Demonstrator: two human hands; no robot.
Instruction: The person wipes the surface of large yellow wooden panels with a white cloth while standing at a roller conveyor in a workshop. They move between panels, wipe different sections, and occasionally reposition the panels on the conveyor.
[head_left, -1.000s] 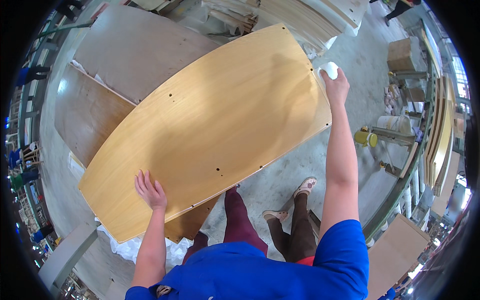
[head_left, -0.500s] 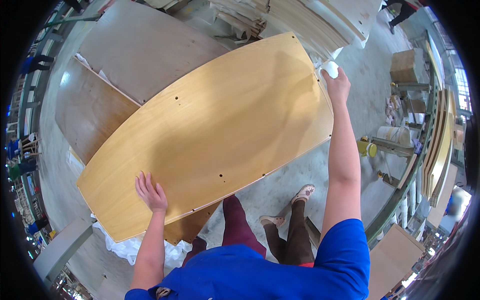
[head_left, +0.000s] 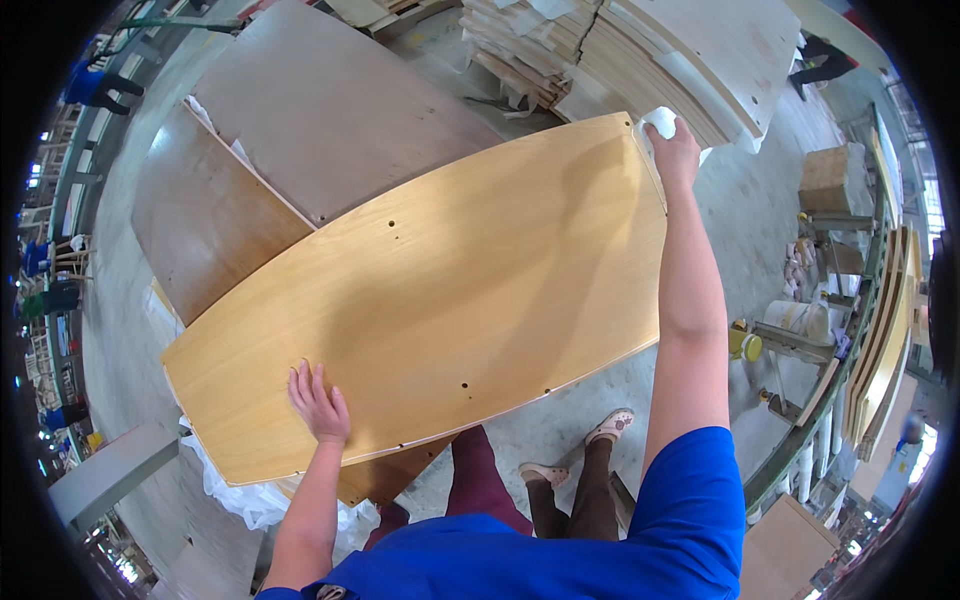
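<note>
A large light-wood panel (head_left: 470,280) with curved long sides and small dark holes lies in front of me. My left hand (head_left: 320,403) rests on its face toward the near left, fingers stretched out and holding nothing. At the far right corner, my right hand (head_left: 676,160) grips a crumpled-looking white pad (head_left: 660,122) against the panel's short end edge. The pad's exact kind is unclear, and my fingers partly cover it. Beneath the panel, a brown board (head_left: 390,472) shows at the near side.
Large brown boards (head_left: 320,110) lie beyond the panel. A stack of pale panels (head_left: 650,70) stands at the far right. Rails with leaning boards (head_left: 880,340) and a yellow-lidded container (head_left: 745,344) are right. Legs in maroon (head_left: 480,475) and dark trousers (head_left: 592,475) stand close below.
The white pad in my right hand has moved along the short end edge, up to the far corner. My left hand stays flat on the panel. The whole view has shifted slightly.
</note>
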